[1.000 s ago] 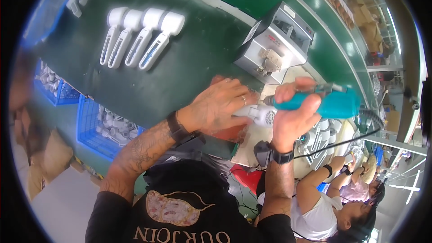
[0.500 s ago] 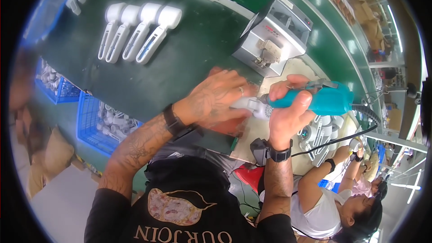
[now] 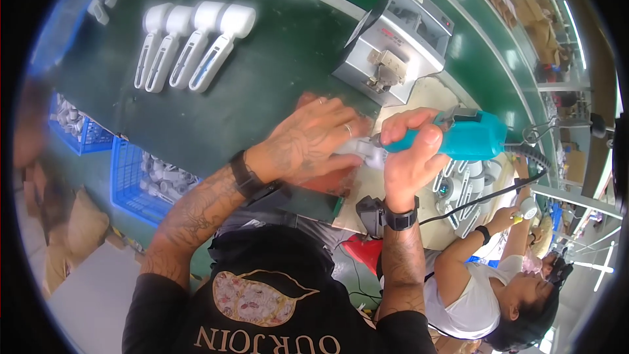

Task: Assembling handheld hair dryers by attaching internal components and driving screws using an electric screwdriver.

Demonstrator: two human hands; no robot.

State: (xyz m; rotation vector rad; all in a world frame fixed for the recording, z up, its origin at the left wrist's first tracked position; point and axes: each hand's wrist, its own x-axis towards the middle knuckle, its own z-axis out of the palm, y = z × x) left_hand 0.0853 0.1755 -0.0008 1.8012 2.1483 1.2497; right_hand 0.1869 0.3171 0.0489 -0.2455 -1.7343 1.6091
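Green covers the surface (image 3: 288,39), and the silver machine (image 3: 396,46) sits toward its far right. Well left of the machine, four white handheld devices (image 3: 206,18) lie side by side; farther left and nearer the person, a blue basket (image 3: 131,203) of pale parts stands below the surface. To the machine's near right are more white devices (image 3: 462,190), with a co-worker (image 3: 468,295) in a white top beyond them, and shelves run along the room's far right. Just on the machine's near side, the left hand (image 3: 311,134) curls over a white piece (image 3: 373,155) with its thumb against it, fingertips hidden, and the right hand (image 3: 409,157) clasps a teal power tool (image 3: 472,136) between thumb and fingers. The tool's tip is at the piece; contact cannot be told. Compared with a second ago, both grips match, but the piece's round vented end, visible then, is now hidden behind the right hand. Small red print marks the machine's front, a pale label its top, and upside-down light lettering crosses the person's black shirt (image 3: 255,328).
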